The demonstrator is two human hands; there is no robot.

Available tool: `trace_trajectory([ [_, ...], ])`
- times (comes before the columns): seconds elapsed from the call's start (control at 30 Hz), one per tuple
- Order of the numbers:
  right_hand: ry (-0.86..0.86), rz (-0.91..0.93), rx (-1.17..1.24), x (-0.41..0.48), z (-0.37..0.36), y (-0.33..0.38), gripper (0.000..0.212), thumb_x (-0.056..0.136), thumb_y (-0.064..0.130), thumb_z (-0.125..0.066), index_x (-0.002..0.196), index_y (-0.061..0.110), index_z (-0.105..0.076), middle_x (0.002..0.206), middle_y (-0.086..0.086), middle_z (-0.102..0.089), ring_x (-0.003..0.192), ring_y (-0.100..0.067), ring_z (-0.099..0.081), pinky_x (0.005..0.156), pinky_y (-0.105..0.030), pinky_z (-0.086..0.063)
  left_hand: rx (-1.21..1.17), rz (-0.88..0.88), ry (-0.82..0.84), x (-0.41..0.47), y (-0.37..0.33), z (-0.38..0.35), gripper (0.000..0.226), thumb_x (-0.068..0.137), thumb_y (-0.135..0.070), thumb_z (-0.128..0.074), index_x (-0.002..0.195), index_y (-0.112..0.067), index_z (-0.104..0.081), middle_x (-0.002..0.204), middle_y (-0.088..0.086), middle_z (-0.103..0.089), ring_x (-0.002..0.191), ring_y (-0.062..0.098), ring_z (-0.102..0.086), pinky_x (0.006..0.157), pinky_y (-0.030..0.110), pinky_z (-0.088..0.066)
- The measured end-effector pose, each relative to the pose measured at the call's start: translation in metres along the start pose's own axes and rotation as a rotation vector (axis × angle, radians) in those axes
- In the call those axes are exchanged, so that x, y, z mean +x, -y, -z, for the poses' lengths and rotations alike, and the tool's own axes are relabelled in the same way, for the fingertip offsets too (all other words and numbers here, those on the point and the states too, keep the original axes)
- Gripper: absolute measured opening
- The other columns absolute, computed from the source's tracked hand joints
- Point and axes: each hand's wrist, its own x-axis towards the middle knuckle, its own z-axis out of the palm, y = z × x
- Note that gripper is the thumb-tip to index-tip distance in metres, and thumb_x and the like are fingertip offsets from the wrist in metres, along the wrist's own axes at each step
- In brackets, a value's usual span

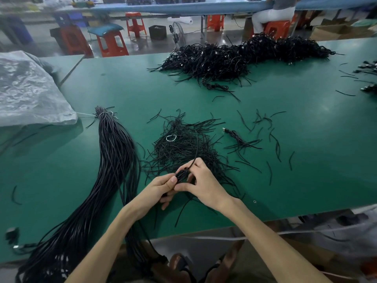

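My left hand (161, 186) and my right hand (202, 182) meet over the green table (295, 160) near its front edge. Between them is a small coiled black cable (182, 174). My left thumb and fingers pinch the coil. My right hand's fingers curl round a thin black tie (196, 149) that rises from the coil. Just behind the hands lies a loose pile of black ties (179, 146). A long tied bundle of black cables (114, 152) runs from the table's middle left down over the front edge.
A large heap of coiled black cables (240, 56) lies at the back right. One coiled cable with a plug (234, 135) lies right of the tie pile. Stray ties are scattered right. A clear plastic bag (26, 90) covers the left. Red stools (111, 42) stand behind.
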Motion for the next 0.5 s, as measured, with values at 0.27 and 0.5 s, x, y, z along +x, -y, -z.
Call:
trace_trajectory([
  [0.27,-0.146,0.037,0.042,-0.002,-0.005,0.006,0.012,0.087,0.011,-0.077,0.086,0.007,-0.065,0.088,0.002,-0.063,0.083,-0.011,-0.06,0.078,-0.028,-0.051,-0.03,-0.009,-0.022,-0.001,-0.002,-0.002,0.033,0.104,-0.04,-0.048,0.084,-0.014,-0.051,0.07,0.002,-0.038,0.055,0.016,-0.035,0.05,0.025,-0.04],
  [0.5,-0.276,0.038,0.015,-0.007,-0.017,0.009,0.018,0.093,0.01,-0.07,0.08,0.007,-0.058,0.084,0.001,-0.058,0.078,-0.018,-0.057,0.075,-0.038,-0.05,-0.172,0.073,-0.045,-0.003,-0.009,-0.004,0.035,0.106,-0.04,-0.048,0.084,-0.014,-0.052,0.07,0.0,-0.04,0.056,0.017,-0.035,0.052,0.026,-0.039],
])
